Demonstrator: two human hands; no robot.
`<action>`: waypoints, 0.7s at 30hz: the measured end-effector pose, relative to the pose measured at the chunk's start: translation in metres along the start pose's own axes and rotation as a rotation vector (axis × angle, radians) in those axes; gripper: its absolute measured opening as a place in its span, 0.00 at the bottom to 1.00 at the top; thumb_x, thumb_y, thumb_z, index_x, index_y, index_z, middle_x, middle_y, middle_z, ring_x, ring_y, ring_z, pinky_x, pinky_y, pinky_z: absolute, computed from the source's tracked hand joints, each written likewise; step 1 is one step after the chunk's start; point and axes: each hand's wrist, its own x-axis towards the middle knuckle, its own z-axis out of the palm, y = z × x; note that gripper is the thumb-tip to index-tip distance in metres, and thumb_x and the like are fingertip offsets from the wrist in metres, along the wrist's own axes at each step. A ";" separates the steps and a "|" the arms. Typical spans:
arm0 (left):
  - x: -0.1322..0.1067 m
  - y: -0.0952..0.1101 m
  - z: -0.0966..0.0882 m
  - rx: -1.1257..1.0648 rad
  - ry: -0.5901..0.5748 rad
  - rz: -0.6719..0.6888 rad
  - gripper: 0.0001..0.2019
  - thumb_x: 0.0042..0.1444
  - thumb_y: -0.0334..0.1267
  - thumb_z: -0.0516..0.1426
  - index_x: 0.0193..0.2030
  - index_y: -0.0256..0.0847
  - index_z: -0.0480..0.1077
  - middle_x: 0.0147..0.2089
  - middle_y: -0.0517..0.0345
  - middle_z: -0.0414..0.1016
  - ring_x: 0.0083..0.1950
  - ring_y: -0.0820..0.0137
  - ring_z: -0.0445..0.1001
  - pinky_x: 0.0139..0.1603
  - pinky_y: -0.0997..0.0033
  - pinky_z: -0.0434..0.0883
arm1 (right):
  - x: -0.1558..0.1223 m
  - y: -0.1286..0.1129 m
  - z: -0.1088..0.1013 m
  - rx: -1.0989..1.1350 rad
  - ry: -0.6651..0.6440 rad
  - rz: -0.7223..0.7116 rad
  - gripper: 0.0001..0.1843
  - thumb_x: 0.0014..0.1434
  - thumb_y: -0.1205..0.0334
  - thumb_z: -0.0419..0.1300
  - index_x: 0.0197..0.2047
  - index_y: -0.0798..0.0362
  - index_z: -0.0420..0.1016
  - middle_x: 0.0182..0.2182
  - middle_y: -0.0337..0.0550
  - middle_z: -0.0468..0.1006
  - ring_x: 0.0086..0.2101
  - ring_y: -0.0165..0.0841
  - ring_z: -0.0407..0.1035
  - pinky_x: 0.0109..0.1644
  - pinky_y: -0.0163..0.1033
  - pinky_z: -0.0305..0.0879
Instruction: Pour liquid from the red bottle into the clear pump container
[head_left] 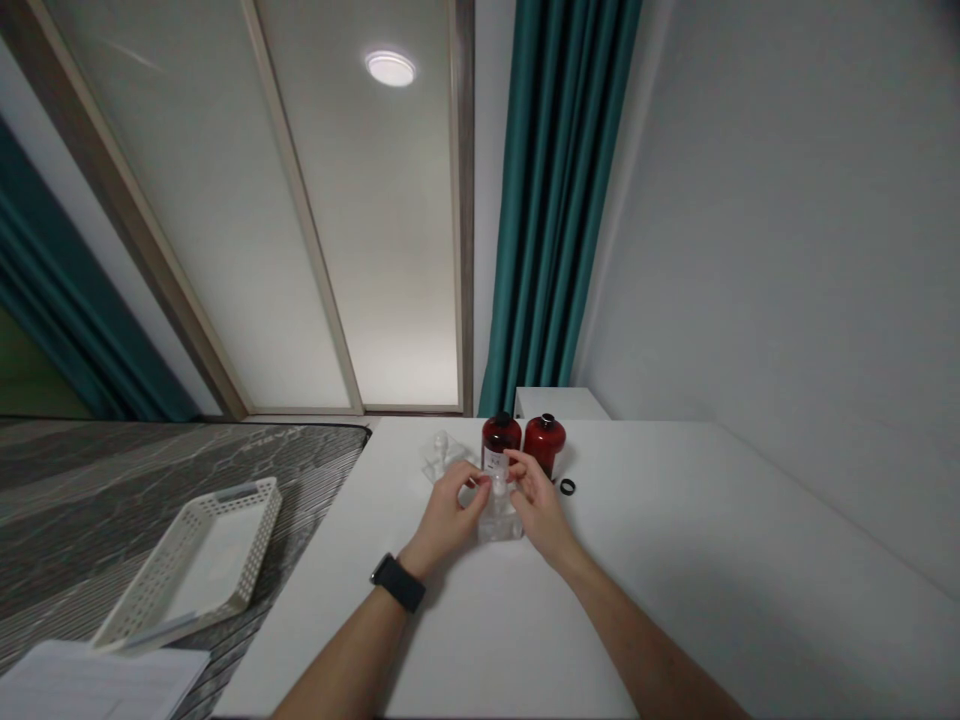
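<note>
My left hand (450,512) and my right hand (536,508) meet over a small clear bottle (498,520) standing on the white table (675,560). Fingertips of both hands are pinched at the bottle's top, around its small white cap. A black watch (397,582) sits on my left wrist. Just behind the hands stand two dark red bottles (501,440) (544,440), side by side and uncapped. A black cap ring (568,487) lies on the table right of my right hand. Another clear plastic item (442,458) lies behind my left hand.
A white perforated basket (196,565) rests on a grey patterned surface (150,480) to the left, with white paper (90,685) at the bottom left. Teal curtains (559,200) hang behind the table, beside a frosted sliding panel. A small white stand (559,403) sits behind the bottles.
</note>
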 end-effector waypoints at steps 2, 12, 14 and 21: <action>0.000 0.000 0.000 -0.008 -0.002 -0.009 0.08 0.65 0.37 0.55 0.33 0.41 0.69 0.35 0.56 0.73 0.38 0.66 0.72 0.42 0.66 0.68 | 0.000 0.000 0.000 0.013 -0.021 -0.007 0.32 0.50 0.71 0.53 0.60 0.48 0.66 0.43 0.43 0.73 0.46 0.37 0.71 0.56 0.45 0.66; 0.001 -0.014 0.005 -0.238 0.034 -0.199 0.10 0.63 0.42 0.57 0.47 0.40 0.70 0.42 0.54 0.76 0.43 0.66 0.75 0.47 0.65 0.72 | 0.000 0.003 0.000 0.051 -0.079 0.016 0.33 0.53 0.70 0.57 0.63 0.47 0.63 0.47 0.44 0.75 0.50 0.37 0.71 0.58 0.45 0.64; 0.001 -0.014 0.005 -0.247 0.028 -0.199 0.10 0.63 0.43 0.57 0.45 0.40 0.71 0.44 0.53 0.76 0.45 0.65 0.75 0.48 0.64 0.72 | 0.001 0.000 0.000 0.055 -0.118 0.025 0.33 0.55 0.68 0.59 0.64 0.47 0.61 0.48 0.45 0.76 0.51 0.38 0.71 0.60 0.47 0.63; -0.002 -0.015 0.006 -0.212 -0.132 -0.264 0.13 0.63 0.44 0.56 0.50 0.40 0.70 0.50 0.50 0.76 0.49 0.61 0.74 0.48 0.62 0.72 | 0.006 -0.016 -0.013 0.115 -0.285 0.124 0.33 0.61 0.59 0.62 0.67 0.45 0.56 0.51 0.47 0.76 0.55 0.39 0.70 0.63 0.51 0.61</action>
